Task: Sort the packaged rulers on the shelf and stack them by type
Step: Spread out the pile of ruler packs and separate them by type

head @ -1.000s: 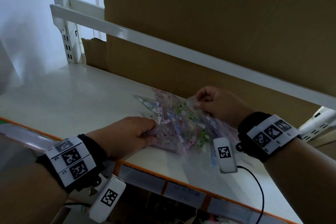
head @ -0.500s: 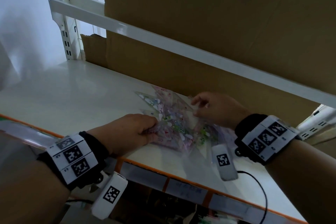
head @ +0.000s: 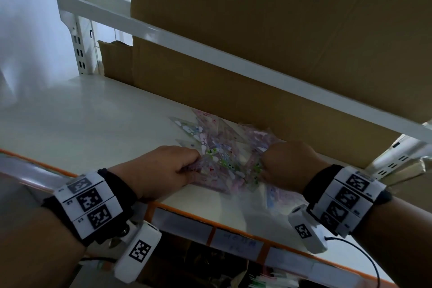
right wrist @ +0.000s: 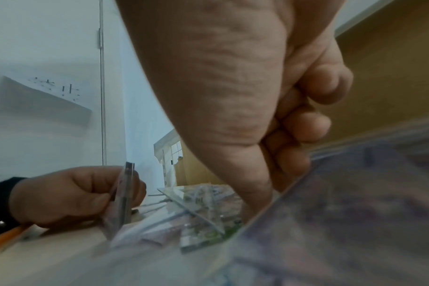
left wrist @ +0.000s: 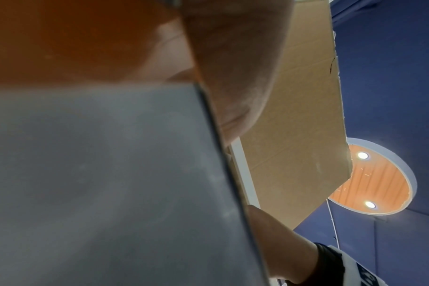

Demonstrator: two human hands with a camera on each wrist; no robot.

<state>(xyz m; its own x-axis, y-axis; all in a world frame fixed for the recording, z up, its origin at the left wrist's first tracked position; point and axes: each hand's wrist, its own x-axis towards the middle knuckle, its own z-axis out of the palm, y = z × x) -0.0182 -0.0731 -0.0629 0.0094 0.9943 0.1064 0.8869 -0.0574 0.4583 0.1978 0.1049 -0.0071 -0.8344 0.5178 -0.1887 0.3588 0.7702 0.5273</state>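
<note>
Left hand [head: 161, 168] of mine clenched round one clear plastic-wrapped ruler packet [right wrist: 121, 201] tilted on edge, right hand [head: 288, 166] curled, pinching the scattered pile of pastel-printed triangular packaged rulers [head: 224, 154] on the white shelf [head: 81, 124], brown cardboard [head: 233, 91] behind.

packaged rulers [head: 224, 154] lie on the shelf [head: 93, 121] before the cardboard [head: 233, 91], between both hands.

A pale shelf [head: 77, 124] with an orange near edge carries a loose pile of packaged rulers [head: 224, 154] right of centre, near its cardboard-backed far side.
</note>
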